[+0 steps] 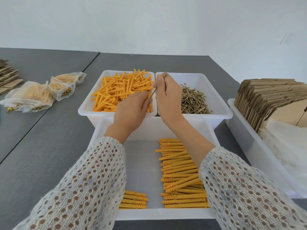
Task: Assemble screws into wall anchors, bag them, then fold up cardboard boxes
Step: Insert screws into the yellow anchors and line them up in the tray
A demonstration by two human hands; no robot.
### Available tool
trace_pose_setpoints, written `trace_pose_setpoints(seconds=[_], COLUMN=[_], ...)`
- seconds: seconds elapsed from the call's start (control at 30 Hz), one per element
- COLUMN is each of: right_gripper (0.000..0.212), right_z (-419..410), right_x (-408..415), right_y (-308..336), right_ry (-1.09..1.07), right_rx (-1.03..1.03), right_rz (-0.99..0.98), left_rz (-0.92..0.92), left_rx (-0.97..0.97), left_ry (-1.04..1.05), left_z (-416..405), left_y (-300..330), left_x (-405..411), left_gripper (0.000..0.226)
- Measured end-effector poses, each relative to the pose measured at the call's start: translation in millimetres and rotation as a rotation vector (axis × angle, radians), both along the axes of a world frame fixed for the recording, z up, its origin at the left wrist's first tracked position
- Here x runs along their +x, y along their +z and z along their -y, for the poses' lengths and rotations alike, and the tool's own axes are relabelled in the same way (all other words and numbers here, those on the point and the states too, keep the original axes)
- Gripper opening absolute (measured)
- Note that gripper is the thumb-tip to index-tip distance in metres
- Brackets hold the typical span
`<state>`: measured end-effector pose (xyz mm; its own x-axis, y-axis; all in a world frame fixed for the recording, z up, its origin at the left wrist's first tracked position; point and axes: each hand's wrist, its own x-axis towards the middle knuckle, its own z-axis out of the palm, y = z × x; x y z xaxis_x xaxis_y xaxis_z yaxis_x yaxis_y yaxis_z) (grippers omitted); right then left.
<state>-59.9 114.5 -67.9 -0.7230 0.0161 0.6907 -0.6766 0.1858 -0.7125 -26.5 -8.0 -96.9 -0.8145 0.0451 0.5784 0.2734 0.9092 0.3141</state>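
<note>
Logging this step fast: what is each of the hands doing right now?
Left hand: fingers curled, apparently round an orange anchor, mostly hidden.
Right hand: pinches a screw, tip aimed toward the left hand.

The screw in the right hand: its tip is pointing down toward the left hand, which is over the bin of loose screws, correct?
Not quite. In the head view the right hand does hold the screw tip-down toward the left hand, but that hand is over the bin of yellow anchors, not the screw bin.
</note>
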Motion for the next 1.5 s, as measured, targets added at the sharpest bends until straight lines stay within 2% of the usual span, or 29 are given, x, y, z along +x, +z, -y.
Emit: trace_pose_setpoints(seconds=[0.17,0.47,0.77,1.1,1.5], right_gripper=[0.035,0.036,0.035,0.033,0.034], right_z=[2.0,4.2,2.1,0.5,1.3], right_x=[0.6,2.1,1.9,3.1,-2.4], right_y=[2.3,-6.4,-1.9,-1.8,-7.1], right_ry=[-0.013,0.023,-0.032,-0.067,0.01], right_rx=[-0.002,0.16,0.077,0.085,0.192], right_rz=[-0.021,-0.02,-0.069,-0.087,0.071], left_rz=[0.013,0.044,0.019,0.011,0.015], left_rx=[0.005,-0.016,-0.008,-0.008,-0.027], left_ry=[-0.001,-0.002,-0.009,0.001,0.003], left_z=[-0.9,0.1,0.1,0.2,1.1], left_y=[0.9,1.2,0.5,-0.1,-1.3], left_x=[0.9,0.4,-0.1,0.1,-1.3], left_gripper=[0.025,0.027,0.025,0.027,0.027])
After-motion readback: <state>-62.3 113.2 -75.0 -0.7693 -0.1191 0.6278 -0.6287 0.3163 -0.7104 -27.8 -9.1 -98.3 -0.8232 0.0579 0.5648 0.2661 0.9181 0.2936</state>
